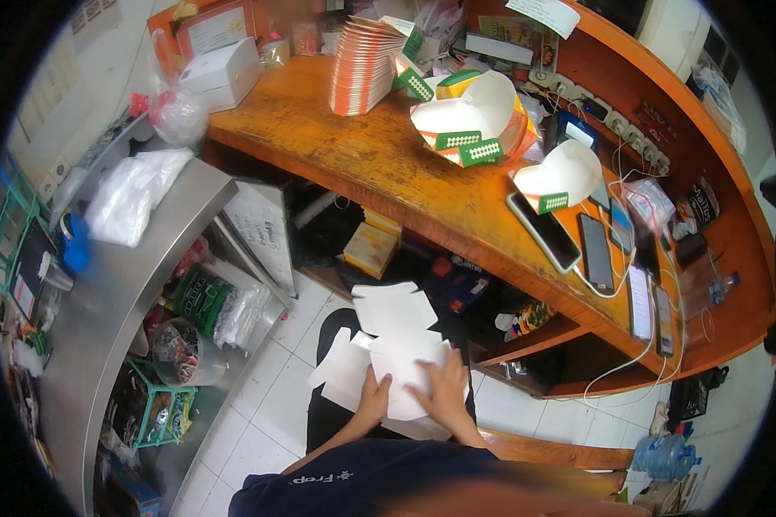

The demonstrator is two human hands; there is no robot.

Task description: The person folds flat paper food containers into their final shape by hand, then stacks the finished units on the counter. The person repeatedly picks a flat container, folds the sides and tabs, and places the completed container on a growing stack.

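Note:
Flat white cardboard box blanks with cut flaps lie across my lap, the top box blank [403, 362] lying between my hands. At its left edge, my left hand [372, 400] is closed on the card, thumb on the upper side. My right hand [442, 393] rests on its right part with the fingers apart. Another white blank [343, 366] sticks out to the left beneath it. A further white panel [395, 308] with slit flaps extends away from me. The lower parts of the stack are partly hidden by my hands.
Ahead is a wooden desk [302, 121] holding a tall stack of folded cartons [367, 69], assembled paper trays [474, 121] and several phones [595, 250] on charging cables. A steel counter [138, 258] stands left, with a bucket [185, 351] below. A wooden bench [560, 450] is near me.

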